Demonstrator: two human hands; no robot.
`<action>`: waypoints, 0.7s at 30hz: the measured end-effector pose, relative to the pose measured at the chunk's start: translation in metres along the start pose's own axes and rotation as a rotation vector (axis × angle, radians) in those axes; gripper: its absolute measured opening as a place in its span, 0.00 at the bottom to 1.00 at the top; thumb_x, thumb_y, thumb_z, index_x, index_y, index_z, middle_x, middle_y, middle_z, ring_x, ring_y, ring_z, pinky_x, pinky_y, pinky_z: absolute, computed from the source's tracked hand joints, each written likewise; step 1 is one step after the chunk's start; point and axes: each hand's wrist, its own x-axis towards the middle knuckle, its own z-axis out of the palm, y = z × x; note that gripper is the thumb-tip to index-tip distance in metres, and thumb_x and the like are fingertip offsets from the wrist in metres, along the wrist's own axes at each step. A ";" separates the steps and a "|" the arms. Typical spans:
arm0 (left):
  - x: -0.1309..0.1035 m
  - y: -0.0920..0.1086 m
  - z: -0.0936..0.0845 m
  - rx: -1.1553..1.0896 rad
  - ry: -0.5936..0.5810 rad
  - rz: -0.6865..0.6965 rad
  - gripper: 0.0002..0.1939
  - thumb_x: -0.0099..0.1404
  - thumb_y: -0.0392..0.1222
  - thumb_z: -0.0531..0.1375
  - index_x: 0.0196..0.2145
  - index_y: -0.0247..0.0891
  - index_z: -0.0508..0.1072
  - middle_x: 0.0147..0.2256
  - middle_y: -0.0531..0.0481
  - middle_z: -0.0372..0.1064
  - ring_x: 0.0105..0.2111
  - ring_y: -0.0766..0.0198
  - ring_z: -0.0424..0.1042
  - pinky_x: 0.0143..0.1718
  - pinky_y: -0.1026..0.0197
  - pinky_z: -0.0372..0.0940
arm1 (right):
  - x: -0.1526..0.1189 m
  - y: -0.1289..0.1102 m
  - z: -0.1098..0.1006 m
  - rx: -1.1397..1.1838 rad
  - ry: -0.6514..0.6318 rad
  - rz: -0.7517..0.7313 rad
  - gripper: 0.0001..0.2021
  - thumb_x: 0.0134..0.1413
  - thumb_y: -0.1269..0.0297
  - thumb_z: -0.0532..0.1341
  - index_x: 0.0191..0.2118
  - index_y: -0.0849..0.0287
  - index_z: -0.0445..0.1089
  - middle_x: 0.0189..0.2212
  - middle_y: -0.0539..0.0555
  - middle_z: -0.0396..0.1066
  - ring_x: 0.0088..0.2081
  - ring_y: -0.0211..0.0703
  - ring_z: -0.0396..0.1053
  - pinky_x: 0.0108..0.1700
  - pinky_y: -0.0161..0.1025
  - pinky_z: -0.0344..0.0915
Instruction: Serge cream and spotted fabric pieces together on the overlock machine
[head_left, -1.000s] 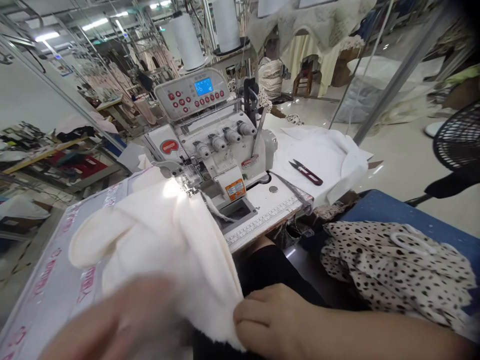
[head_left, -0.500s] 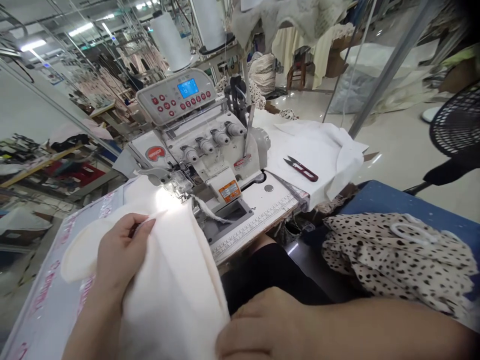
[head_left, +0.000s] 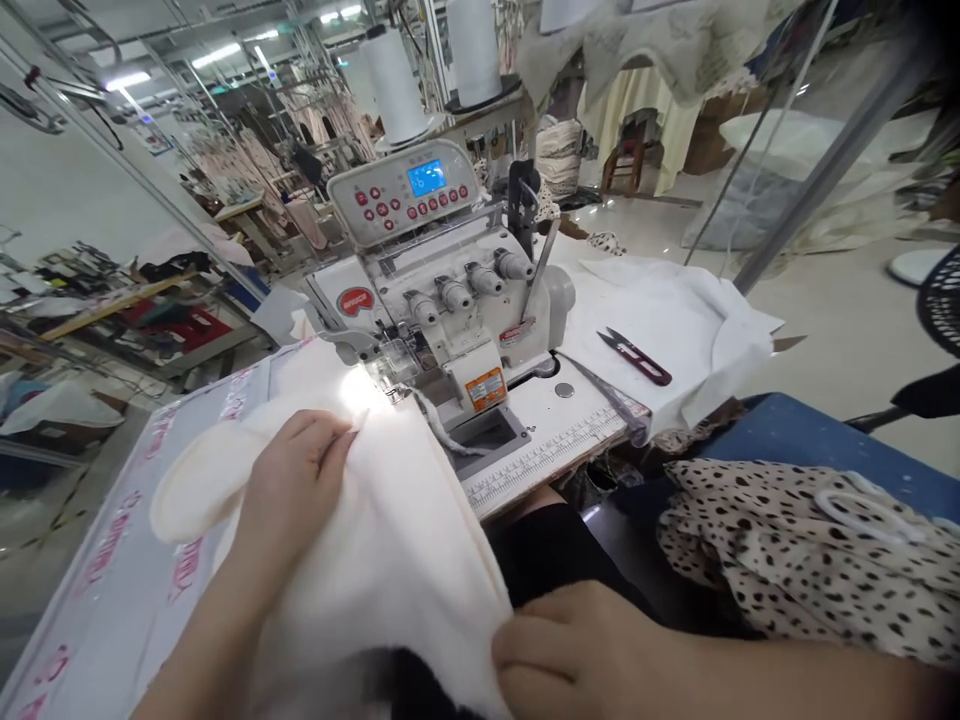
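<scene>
Where the single piece of cream fleece (head_left: pixel 390 530) comes nearest me, the fingers of my right hand (head_left: pixel 555 640) are curled closed on its edge, knuckles up, the forearm reaching in almost level from the right. My left hand (head_left: pixel 296 480) slants forward from the lower left, wrist lifted, back of the hand up, its fingers narrowed in a pinch on the fleece near the lit presser foot (head_left: pixel 396 394). The fleece lies over the desk (head_left: pixel 97 580) and hangs down between my two hands.

To my right, one black-spotted cloth (head_left: pixel 810 550) is heaped on a blue surface (head_left: pixel 780 430). Ahead stands one overlock sewing machine (head_left: pixel 409 250) with four tension knobs (head_left: pixel 454 293) and one blue display (head_left: pixel 427 178). Beside it, one pair of dark-red thread snips (head_left: pixel 649 370) rests on white fabric (head_left: pixel 675 300). Behind the machine I count two large thread cones (head_left: pixel 394 85), with part of a third at the top; farther back is one wooden stool (head_left: pixel 626 165).
</scene>
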 end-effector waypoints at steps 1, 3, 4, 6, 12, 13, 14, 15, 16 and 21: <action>0.003 -0.002 0.000 -0.006 -0.011 -0.003 0.09 0.64 0.45 0.51 0.31 0.40 0.68 0.36 0.52 0.66 0.37 0.63 0.66 0.39 0.63 0.59 | 0.001 0.003 0.006 0.016 0.032 0.019 0.06 0.55 0.72 0.50 0.29 0.61 0.62 0.30 0.53 0.68 0.26 0.36 0.63 0.28 0.33 0.63; 0.011 -0.006 0.001 -0.030 -0.036 -0.025 0.10 0.63 0.46 0.51 0.32 0.40 0.69 0.36 0.52 0.66 0.38 0.63 0.66 0.39 0.63 0.59 | 0.003 0.009 0.017 0.043 0.103 0.052 0.06 0.54 0.74 0.50 0.29 0.62 0.62 0.29 0.53 0.67 0.26 0.37 0.62 0.29 0.33 0.62; 0.015 -0.008 0.002 -0.046 -0.046 -0.039 0.10 0.63 0.46 0.51 0.33 0.40 0.69 0.37 0.52 0.66 0.38 0.62 0.66 0.40 0.63 0.59 | 0.003 0.012 0.022 0.053 0.136 0.064 0.06 0.52 0.75 0.50 0.29 0.62 0.62 0.29 0.53 0.67 0.26 0.37 0.61 0.29 0.33 0.62; 0.023 -0.014 0.003 -0.077 -0.059 -0.060 0.10 0.62 0.46 0.52 0.32 0.40 0.69 0.37 0.51 0.67 0.39 0.61 0.66 0.41 0.62 0.59 | 0.005 0.018 0.029 0.067 0.191 0.090 0.07 0.49 0.77 0.50 0.30 0.62 0.62 0.30 0.53 0.67 0.27 0.37 0.62 0.30 0.33 0.62; 0.046 -0.037 0.010 -0.091 -0.115 -0.075 0.12 0.61 0.49 0.52 0.36 0.40 0.67 0.38 0.50 0.65 0.40 0.60 0.64 0.42 0.60 0.57 | 0.013 0.032 0.038 0.115 0.345 0.183 0.09 0.48 0.80 0.49 0.28 0.60 0.61 0.28 0.52 0.66 0.27 0.35 0.62 0.29 0.31 0.57; 0.051 -0.042 0.011 -0.091 -0.116 -0.066 0.12 0.61 0.50 0.52 0.37 0.40 0.67 0.38 0.49 0.65 0.40 0.60 0.64 0.42 0.60 0.57 | 0.015 0.034 0.038 0.122 0.369 0.199 0.08 0.48 0.79 0.49 0.29 0.60 0.61 0.28 0.51 0.66 0.27 0.35 0.62 0.30 0.32 0.57; 0.056 -0.046 0.013 -0.092 -0.117 -0.053 0.13 0.61 0.50 0.52 0.38 0.40 0.66 0.38 0.49 0.64 0.40 0.59 0.63 0.41 0.59 0.57 | 0.018 0.037 0.038 0.135 0.388 0.207 0.08 0.49 0.79 0.50 0.29 0.60 0.61 0.28 0.51 0.66 0.28 0.36 0.63 0.31 0.32 0.57; 0.061 -0.051 0.014 -0.092 -0.120 -0.040 0.14 0.61 0.51 0.52 0.38 0.39 0.66 0.37 0.48 0.64 0.40 0.58 0.63 0.41 0.59 0.57 | 0.020 0.039 0.037 0.154 0.406 0.206 0.08 0.50 0.79 0.49 0.30 0.60 0.62 0.28 0.51 0.66 0.29 0.36 0.63 0.31 0.32 0.58; 0.066 -0.055 0.015 -0.093 -0.125 -0.026 0.15 0.61 0.51 0.52 0.38 0.38 0.66 0.36 0.47 0.64 0.39 0.58 0.63 0.40 0.58 0.57 | 0.023 0.041 0.037 0.181 0.423 0.202 0.08 0.50 0.78 0.49 0.31 0.60 0.62 0.28 0.52 0.66 0.29 0.36 0.64 0.31 0.31 0.58; 0.090 -0.070 0.022 -0.135 -0.139 0.007 0.17 0.58 0.53 0.52 0.35 0.36 0.65 0.33 0.45 0.64 0.36 0.56 0.63 0.37 0.56 0.58 | 0.036 0.050 0.031 0.330 0.508 0.193 0.09 0.50 0.78 0.50 0.33 0.62 0.64 0.30 0.54 0.67 0.32 0.37 0.66 0.33 0.31 0.62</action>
